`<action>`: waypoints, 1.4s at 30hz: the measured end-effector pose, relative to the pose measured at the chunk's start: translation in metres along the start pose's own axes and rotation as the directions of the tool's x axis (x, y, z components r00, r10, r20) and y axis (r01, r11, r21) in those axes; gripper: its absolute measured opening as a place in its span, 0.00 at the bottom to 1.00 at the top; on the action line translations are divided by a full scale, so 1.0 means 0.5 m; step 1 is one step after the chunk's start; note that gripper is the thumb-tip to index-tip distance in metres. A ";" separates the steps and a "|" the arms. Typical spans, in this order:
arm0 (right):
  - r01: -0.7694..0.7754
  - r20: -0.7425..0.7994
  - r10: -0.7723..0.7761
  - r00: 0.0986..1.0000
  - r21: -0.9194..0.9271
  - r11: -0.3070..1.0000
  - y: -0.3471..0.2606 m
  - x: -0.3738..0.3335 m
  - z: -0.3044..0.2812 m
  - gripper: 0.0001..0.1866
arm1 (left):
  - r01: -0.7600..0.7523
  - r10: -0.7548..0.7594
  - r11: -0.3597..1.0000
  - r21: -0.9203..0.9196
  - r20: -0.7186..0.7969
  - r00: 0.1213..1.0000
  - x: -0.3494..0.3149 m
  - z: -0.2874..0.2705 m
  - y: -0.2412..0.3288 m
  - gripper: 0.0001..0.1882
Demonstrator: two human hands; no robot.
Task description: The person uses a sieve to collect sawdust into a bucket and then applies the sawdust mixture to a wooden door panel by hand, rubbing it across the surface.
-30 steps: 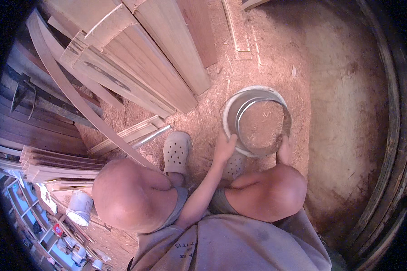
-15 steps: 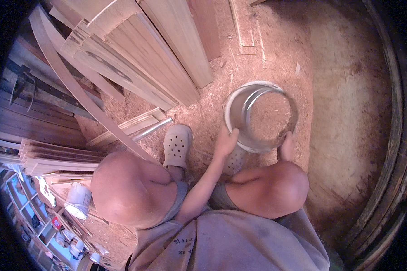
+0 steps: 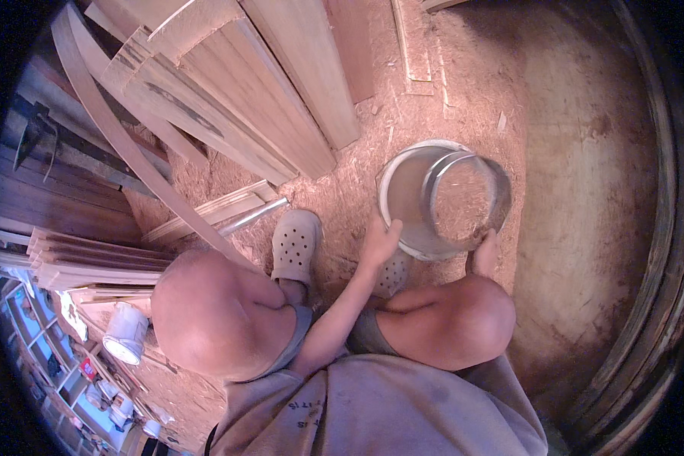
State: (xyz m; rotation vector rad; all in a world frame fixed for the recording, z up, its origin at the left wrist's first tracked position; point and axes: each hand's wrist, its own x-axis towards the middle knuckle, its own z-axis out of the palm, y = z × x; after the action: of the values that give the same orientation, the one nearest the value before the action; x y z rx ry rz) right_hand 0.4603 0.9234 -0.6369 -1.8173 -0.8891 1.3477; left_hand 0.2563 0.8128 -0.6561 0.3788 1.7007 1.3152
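Observation:
A round bucket [image 3: 409, 199] with a pale rim stands or is held just in front of my right knee. My left hand [image 3: 380, 242] is closed on its near-left rim, the thumb lying over the edge. Over the bucket's right side is a shiny metal hoop [image 3: 501, 188], its right part reaching past the rim. My right hand [image 3: 486, 252] grips the hoop's near-right edge. Brown sawdust shows inside the hoop; whether a mesh or bottom spans it, I cannot tell.
Wooden planks [image 3: 258, 91] lean at the upper left, with a curved wood strip [image 3: 129, 148] beside them. Sawdust covers the floor. A pale board [image 3: 585, 197] stretches along the right. A white bucket [image 3: 125, 333] is by my left knee. My clogs [image 3: 296, 239] are below the planks.
The metal hoop has shifted right across the bucket together with my right hand, and now juts beyond the rim. My left hand stays on the bucket, nearly unmoved.

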 end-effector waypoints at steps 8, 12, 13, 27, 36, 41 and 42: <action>0.024 0.034 -0.021 0.999 -0.069 0.997 -0.013 -0.008 0.010 0.20 | 0.073 -0.073 0.997 0.002 -0.006 0.997 -0.003 0.003 0.004 0.30; -0.082 0.035 0.077 0.996 0.189 0.978 -0.026 -0.017 0.026 0.20 | 0.100 -0.100 0.994 -0.043 0.001 0.995 0.000 -0.002 0.012 0.28; -0.084 0.036 0.079 0.996 0.186 0.979 -0.030 -0.021 0.018 0.20 | 0.103 -0.103 0.994 -0.044 -0.001 0.995 -0.003 0.001 0.010 0.28; 0.067 0.119 -0.035 0.992 -0.279 0.958 -0.044 -0.037 0.026 0.18 | 0.069 -0.070 0.996 -0.064 -0.024 0.997 -0.009 -0.007 0.008 0.27; -0.079 -0.064 0.056 0.996 -0.448 0.890 -0.033 -0.016 0.007 0.18 | 0.056 -0.052 0.996 -0.063 0.077 0.996 0.006 -0.010 -0.007 0.28; 0.098 0.009 -0.108 0.994 -0.487 0.868 -0.019 0.001 -0.015 0.19 | 0.108 -0.108 0.994 0.017 0.024 0.994 -0.012 -0.005 0.034 0.26; 0.122 0.043 -0.116 0.992 -0.464 0.878 -0.018 0.010 -0.014 0.19 | 0.043 -0.044 0.999 0.025 0.028 0.999 -0.007 -0.006 0.030 0.26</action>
State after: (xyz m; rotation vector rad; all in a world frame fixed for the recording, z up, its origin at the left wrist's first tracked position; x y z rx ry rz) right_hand 0.4669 0.9314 -0.6300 -2.0641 -1.4050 1.1323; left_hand 0.2516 0.8141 -0.6409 0.3708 1.6929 1.2529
